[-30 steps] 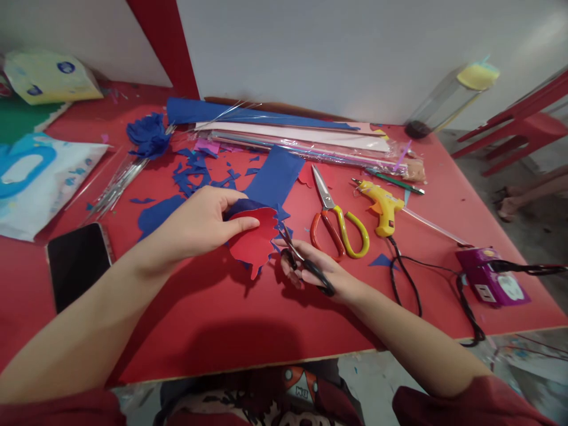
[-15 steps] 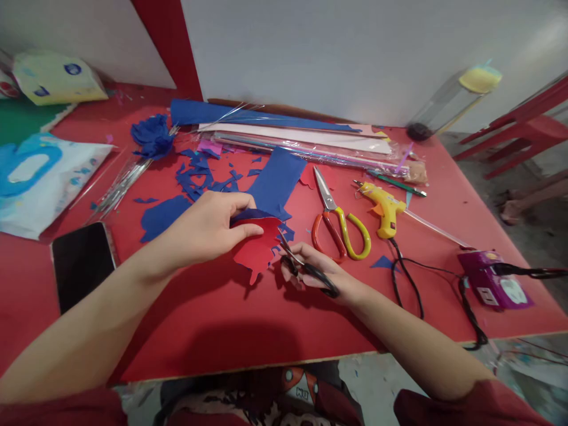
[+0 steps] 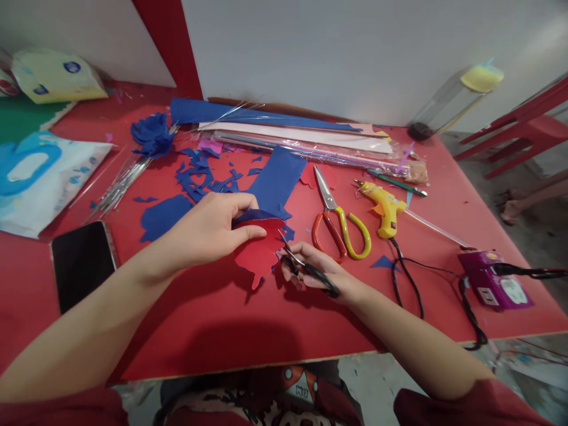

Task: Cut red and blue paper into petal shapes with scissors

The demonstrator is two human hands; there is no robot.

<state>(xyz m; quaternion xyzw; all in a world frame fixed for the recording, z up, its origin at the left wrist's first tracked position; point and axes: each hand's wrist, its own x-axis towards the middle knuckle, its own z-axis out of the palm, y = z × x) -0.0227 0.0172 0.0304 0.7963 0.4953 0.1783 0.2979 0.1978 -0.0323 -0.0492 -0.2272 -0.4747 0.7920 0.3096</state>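
Note:
My left hand pinches a red paper cut-out with a scalloped edge, layered with a blue sheet behind it. In my right hand is a small pair of scissors with black handles; its blades point up and left, at the cut-out's right edge. A blue strip lies on the table behind the hands, with blue scraps to its left. Larger scissors with red and yellow handles rest just beyond my right hand.
A yellow glue gun lies to the right, its cord running near a purple box. A phone lies left of my forearm. At the back are a blue flower, wires and wrapped sheets.
The red cut-out in my left hand has shifted slightly right and down against the scissor blades. My right hand stays almost where it was.

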